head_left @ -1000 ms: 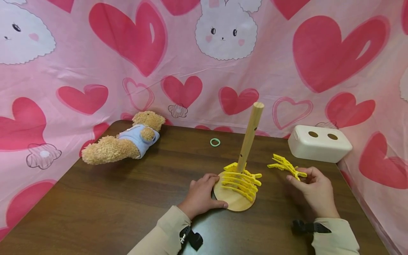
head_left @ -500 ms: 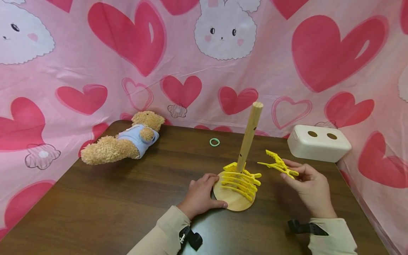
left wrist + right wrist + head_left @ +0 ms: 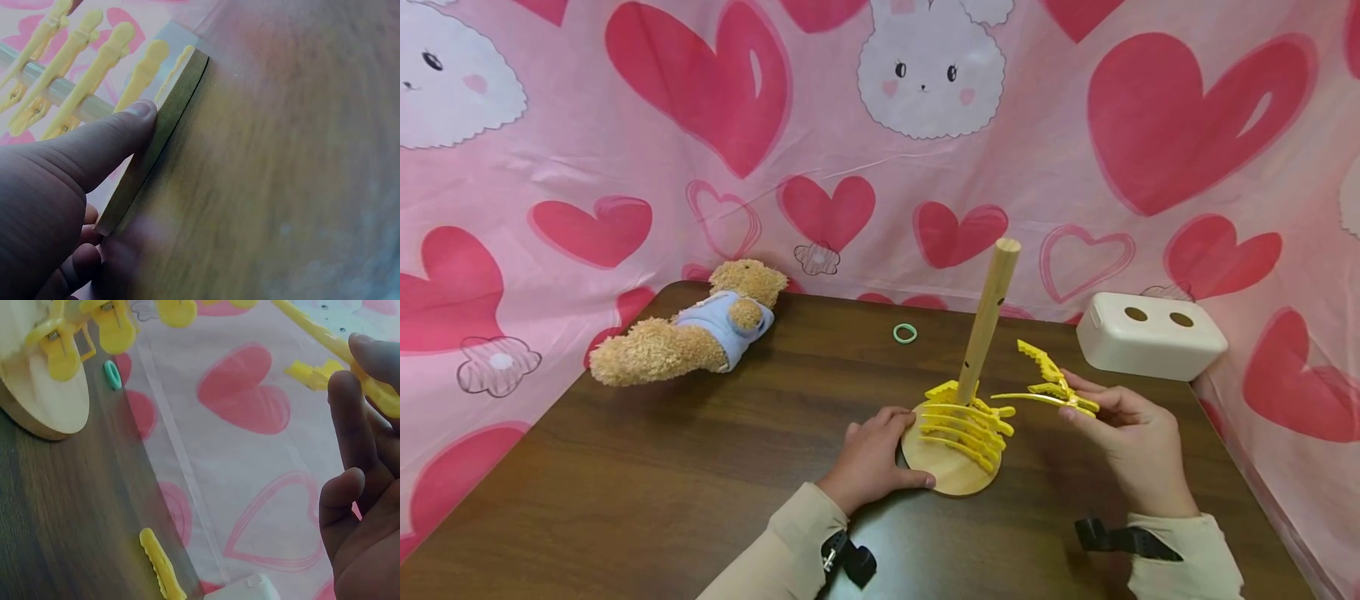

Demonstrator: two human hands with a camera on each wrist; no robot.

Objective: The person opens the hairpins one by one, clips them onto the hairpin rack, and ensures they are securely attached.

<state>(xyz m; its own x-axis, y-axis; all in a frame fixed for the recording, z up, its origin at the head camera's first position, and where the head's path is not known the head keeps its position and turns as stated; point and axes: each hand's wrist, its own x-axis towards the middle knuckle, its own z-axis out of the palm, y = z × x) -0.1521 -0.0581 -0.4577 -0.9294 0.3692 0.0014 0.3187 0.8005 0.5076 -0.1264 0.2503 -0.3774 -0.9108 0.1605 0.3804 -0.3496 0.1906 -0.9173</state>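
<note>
A wooden stand, a round base (image 3: 955, 477) with an upright dowel (image 3: 988, 321), carries several yellow alligator hair clips (image 3: 962, 429) clamped around the dowel's lower part. My left hand (image 3: 874, 462) grips the left side of the base, thumb (image 3: 134, 122) at its near rim and fingers around the far side. To the right of the dowel, my right hand (image 3: 1131, 437) pinches the tail end of another yellow hair clip (image 3: 1037, 360) between thumb and fingers. That clip is spread wide, its two arms pointing left toward the dowel.
One more yellow hair clip (image 3: 161, 565) lies on the table near the white box (image 3: 1150, 346), which has two round holes. A small green ring (image 3: 905, 333) lies behind the stand. At the back left rests a teddy bear (image 3: 715, 325). Pink patterned cloth walls the table's back.
My right hand has moved left with the hair clip, bringing it closer to the dowel. The clip's arms have spread farther apart. My left hand and the stand stay put.
</note>
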